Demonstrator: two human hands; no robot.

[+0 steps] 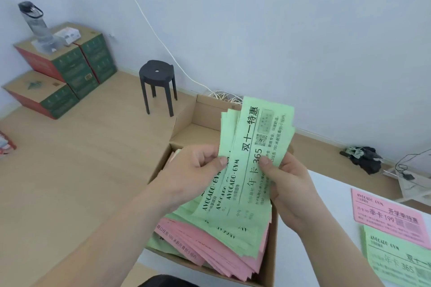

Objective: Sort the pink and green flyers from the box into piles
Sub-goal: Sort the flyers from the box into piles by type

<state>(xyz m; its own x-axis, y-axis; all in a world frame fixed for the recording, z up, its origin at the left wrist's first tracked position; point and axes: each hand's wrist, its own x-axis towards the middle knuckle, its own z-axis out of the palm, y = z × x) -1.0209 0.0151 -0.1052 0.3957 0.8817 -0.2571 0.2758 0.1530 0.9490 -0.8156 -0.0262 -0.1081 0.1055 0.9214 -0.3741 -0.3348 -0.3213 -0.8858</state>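
Both hands hold one fan of green flyers (254,147) above the open cardboard box (273,240); the left hand (193,170) has its fingers (207,155) curled in, the thumb pinching the fan's left edge; the right hand (288,185) presses its thumb flat on the front of the top sheet, while its other fingers lie behind the paper and cannot be seen. At least four sheets show in the fan by their stepped headings, though the overlap makes an exact count unsure. Inside the box lies a loose stack; green flyers in the box (233,230) sit on top, just under the hands, and pink flyers (210,248) spread out beneath them towards the near edge, too many to count. On the white tabletop (326,216) to the right are two piles; one pink pile (391,216) farther from the person, one green pile (401,261) nearer, its far edge overlapping the pink one. On the floor beyond stand one black stool (157,81) and a group of stacked cartons (67,67); one water bottle (35,23) stands on the top carton.
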